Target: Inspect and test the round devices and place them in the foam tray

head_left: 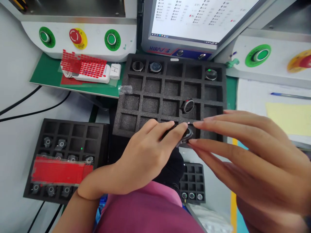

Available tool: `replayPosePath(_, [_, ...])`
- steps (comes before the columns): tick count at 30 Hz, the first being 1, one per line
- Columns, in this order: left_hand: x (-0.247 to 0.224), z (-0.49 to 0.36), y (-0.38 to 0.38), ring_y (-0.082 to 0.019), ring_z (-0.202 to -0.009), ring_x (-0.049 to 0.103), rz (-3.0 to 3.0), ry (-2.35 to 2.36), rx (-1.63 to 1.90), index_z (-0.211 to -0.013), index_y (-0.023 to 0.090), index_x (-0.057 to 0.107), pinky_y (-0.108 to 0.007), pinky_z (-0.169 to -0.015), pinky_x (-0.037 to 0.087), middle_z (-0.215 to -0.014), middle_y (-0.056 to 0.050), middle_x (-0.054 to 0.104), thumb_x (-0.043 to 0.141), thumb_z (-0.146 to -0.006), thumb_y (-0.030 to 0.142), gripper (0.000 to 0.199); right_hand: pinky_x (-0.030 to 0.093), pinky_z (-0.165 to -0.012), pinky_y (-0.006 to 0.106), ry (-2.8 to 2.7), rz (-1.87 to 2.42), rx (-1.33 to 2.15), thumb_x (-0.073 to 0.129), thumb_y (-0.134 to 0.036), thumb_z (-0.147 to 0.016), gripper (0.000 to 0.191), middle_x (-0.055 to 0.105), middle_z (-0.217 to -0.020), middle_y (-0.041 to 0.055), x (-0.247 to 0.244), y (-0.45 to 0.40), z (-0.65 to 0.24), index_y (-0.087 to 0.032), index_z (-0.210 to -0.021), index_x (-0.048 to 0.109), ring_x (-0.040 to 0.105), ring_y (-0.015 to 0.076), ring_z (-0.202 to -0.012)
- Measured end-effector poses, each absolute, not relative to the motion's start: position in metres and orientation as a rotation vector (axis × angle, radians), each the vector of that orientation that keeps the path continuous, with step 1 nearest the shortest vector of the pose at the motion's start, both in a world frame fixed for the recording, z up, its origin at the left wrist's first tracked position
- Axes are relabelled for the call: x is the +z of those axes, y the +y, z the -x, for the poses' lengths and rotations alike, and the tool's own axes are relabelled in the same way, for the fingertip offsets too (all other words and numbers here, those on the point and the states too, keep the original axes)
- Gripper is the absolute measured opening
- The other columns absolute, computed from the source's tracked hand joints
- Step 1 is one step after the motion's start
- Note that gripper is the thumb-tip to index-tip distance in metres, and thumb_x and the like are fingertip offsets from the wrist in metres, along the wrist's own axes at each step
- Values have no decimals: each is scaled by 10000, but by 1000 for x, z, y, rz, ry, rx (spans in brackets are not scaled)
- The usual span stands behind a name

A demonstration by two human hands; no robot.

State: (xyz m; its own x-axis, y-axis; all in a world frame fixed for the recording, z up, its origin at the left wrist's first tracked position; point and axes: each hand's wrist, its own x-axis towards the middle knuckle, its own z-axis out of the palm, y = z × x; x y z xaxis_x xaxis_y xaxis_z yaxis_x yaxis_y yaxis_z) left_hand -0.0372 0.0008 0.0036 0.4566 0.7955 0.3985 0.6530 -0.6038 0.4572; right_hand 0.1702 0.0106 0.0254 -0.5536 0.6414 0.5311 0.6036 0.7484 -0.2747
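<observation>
A round watch case [186, 135] with a dark face is held above the front edge of the black foam tray [119, 111]. My left hand [148, 155] grips it from the left, its fingers bent over the top and hiding much of it. My right hand [245, 152] closes on its right rim with the fingertips, other fingers stretched out. A tiny pale piece [188, 123] shows between the fingertips of both hands. Just behind, another watch case [189, 106] leans tilted in a tray compartment. More watch cases [155, 67] sit in the back row.
Behind the tray stands a monitor [179, 48]. Green buttons [111, 39] and a red stop button [75, 36] line the machine front. A foam tray [99, 145] with watch parts and a red strip [58, 170] is at left. A smaller tray [203, 181] is below; a pen [289, 95] lies right.
</observation>
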Motion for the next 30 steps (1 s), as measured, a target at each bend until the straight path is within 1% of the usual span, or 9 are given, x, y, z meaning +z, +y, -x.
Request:
replayPosePath(5, [8, 37, 2, -171, -860, 659, -2530, 1296, 837, -1262, 85, 659, -307, -817, 615, -1105, -118, 755, 492, -1010, 83, 303, 530, -1038, 495, -2377, 1016, 67, 733, -61, -895, 196, 726, -1124, 72, 32, 6, -168, -167, -1042, 656, 677, 259, -1065])
replayPosePath(8, [12, 38, 3, -171, -828, 646, -2596, 1298, 826, -1233, 92, 678, -301, -791, 610, -1063, -113, 757, 435, -1027, 83, 318, 548, -1006, 470, -2401, 964, 45, 713, -63, -914, 147, 738, -1103, 65, 31, 9, -167, -168, -996, 650, 683, 243, -1039])
replayPosePath(13, [15, 38, 4, -156, -818, 625, -2612, 1302, 796, -1238, 104, 677, -279, -781, 601, -1065, -107, 750, 409, -1034, 76, 338, 553, -983, 486, -2394, 928, 57, 711, -65, -916, 148, 741, -1086, 57, 26, 16, -170, -191, -943, 639, 696, 248, -1017])
replayPosePath(17, [14, 39, 3, -146, -817, 615, -2613, 1303, 795, -1252, 103, 673, -261, -775, 594, -1078, -112, 747, 400, -1035, 69, 350, 551, -981, 471, -2444, 848, 66, 718, -127, -936, 122, 717, -1153, 73, 25, 20, -175, -188, -994, 629, 691, 242, -1024])
replayPosePath(20, [15, 40, 4, -153, -813, 611, -2641, 1311, 797, -1259, 94, 672, -272, -773, 596, -1080, -121, 746, 401, -1034, 70, 353, 537, -996, 480, -2427, 862, 64, 720, -118, -931, 152, 712, -1158, 86, 25, 21, -175, -181, -1027, 621, 688, 246, -1022])
replayPosePath(23, [16, 41, 4, -164, -817, 612, -2674, 1308, 789, -1260, 81, 672, -289, -777, 600, -1072, -131, 745, 408, -1030, 71, 350, 543, -986, 483, -2408, 875, 74, 699, -119, -942, 123, 716, -1154, 69, 25, 21, -174, -204, -1002, 632, 691, 250, -1019])
replayPosePath(26, [17, 41, 4, -175, -832, 617, -2710, 1283, 767, -1262, 64, 664, -308, -793, 606, -1062, -140, 741, 408, -1030, 81, 346, 555, -973, 476, -2400, 867, 90, 712, -77, -916, 151, 725, -1132, 56, 25, 21, -171, -206, -973, 657, 702, 251, -996])
replayPosePath(28, [18, 42, 4, -183, -852, 623, -2744, 1254, 743, -1269, 55, 656, -324, -816, 611, -1068, -150, 737, 412, -1032, 94, 342, 562, -960, 478, -2355, 882, 80, 715, -54, -904, 156, 725, -1124, 69, 25, 21, -170, -188, -957, 657, 703, 254, -985])
replayPosePath(30, [18, 42, 4, -186, -872, 629, -2759, 1224, 732, -1278, 53, 647, -336, -837, 612, -1084, -159, 732, 416, -1034, 104, 340, 568, -951, 460, -2363, 901, 70, 709, -51, -904, 151, 706, -1176, 92, 25, 21, -168, -179, -945, 641, 691, 258, -1022])
